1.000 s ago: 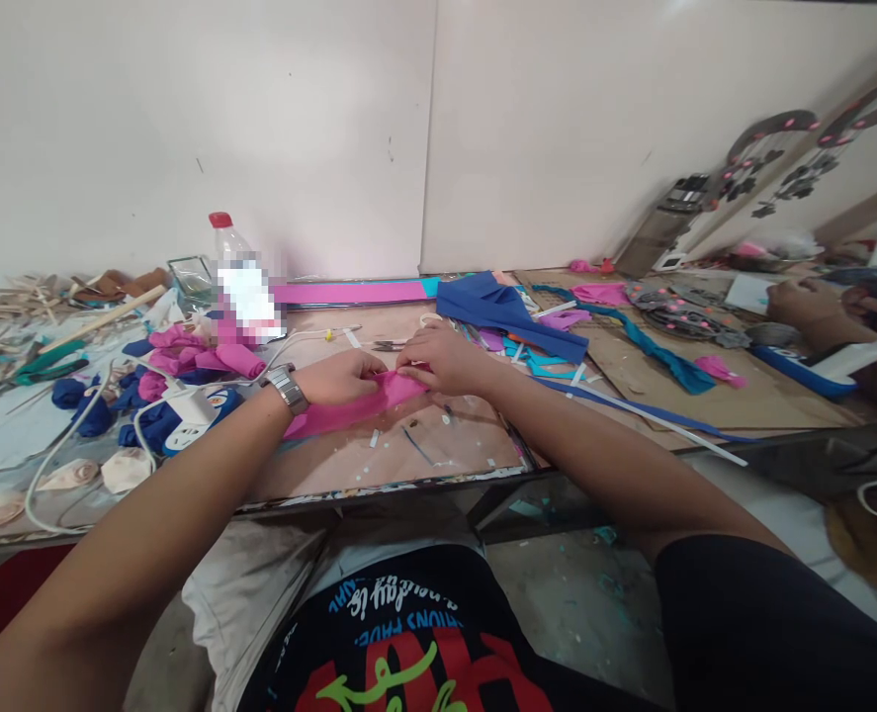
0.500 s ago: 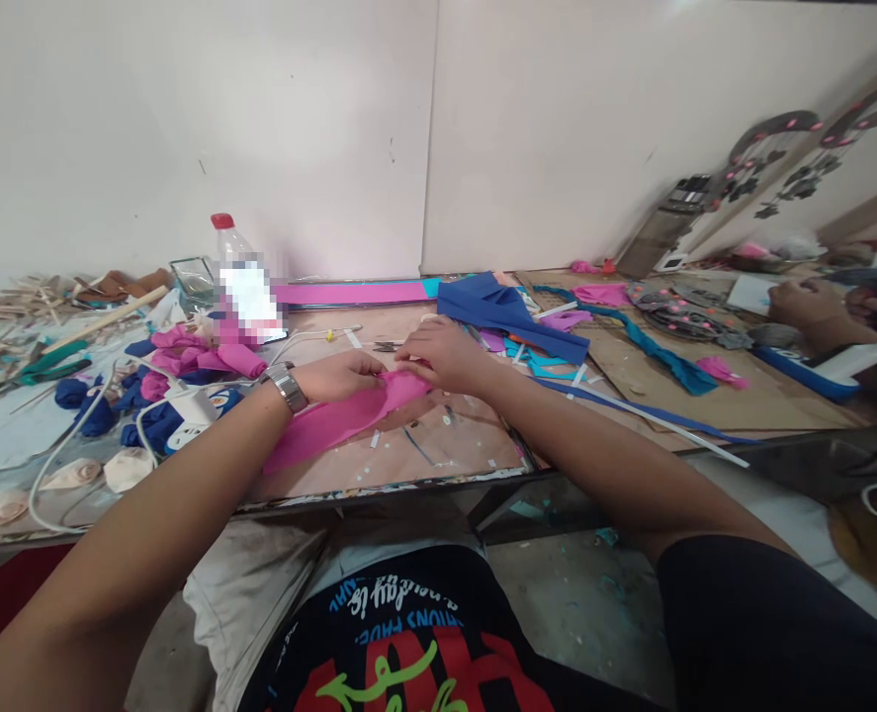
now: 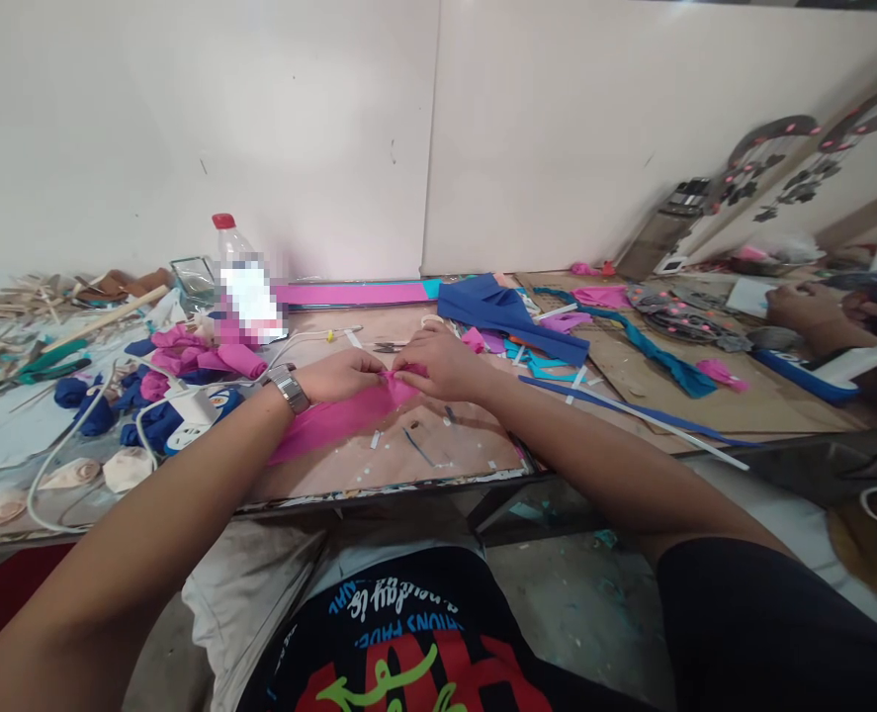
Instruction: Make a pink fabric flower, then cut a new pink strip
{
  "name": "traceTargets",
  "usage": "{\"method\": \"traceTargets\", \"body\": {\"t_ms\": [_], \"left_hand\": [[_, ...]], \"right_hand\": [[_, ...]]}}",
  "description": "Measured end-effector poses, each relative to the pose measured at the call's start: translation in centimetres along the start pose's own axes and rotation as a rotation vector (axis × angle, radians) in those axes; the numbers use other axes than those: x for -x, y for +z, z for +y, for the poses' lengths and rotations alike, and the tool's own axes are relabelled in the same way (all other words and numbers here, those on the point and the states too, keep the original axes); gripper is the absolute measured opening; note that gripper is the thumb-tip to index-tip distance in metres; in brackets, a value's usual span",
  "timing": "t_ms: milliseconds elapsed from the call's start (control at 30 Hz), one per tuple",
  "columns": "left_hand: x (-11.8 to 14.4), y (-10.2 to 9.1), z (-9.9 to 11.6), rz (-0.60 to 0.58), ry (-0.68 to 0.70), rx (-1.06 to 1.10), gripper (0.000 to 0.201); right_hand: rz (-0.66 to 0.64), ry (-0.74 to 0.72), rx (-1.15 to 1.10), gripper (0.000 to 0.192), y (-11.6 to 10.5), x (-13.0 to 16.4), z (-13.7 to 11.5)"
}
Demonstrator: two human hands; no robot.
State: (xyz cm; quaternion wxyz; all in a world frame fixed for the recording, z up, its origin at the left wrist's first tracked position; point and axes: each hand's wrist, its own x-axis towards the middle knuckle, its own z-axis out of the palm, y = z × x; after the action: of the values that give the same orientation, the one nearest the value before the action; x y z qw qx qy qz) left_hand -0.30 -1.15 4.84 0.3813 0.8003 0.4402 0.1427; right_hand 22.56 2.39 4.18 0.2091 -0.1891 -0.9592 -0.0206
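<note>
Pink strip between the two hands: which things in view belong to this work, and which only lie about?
In hand: pink strip, left hand, right hand.
Lying about: plastic bottle, blue sheet, power strip, cream rosettes.
</note>
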Motion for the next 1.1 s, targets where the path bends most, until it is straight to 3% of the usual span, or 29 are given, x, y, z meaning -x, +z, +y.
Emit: {"method": "traceTargets", "body": {"t_ms": [200,400,633,800,1100], "left_hand": [[-0.2,0.1,-0.4,-0.005,-0.022,-0.020,0.024],[0.0,0.0,0.0,-0.004,-0.037,-0.002,0.022],[0.2,-0.1,0.6,0.115,-0.047,0.058,0.038],[0.1,0.0,0.4,0.108,-0.051,0.087,0.032],[0.1,0.0,0.4,0.151,0.039,-0.075,0.037]], "right_hand": [[0.001,-0.015,-0.075,0.016,0.2,0.0,0.1],[0.086,-0.036,-0.086,0.015,0.7,0.0,0.2],[0.170,-0.096,-0.022,0.018,0.5,0.0,0.0],[0.145,-0.098,0.005,0.022,0.2,0.1,0.2],[0.122,-0.068,-0.022,0.020,0.2,0.0,0.1]]}}
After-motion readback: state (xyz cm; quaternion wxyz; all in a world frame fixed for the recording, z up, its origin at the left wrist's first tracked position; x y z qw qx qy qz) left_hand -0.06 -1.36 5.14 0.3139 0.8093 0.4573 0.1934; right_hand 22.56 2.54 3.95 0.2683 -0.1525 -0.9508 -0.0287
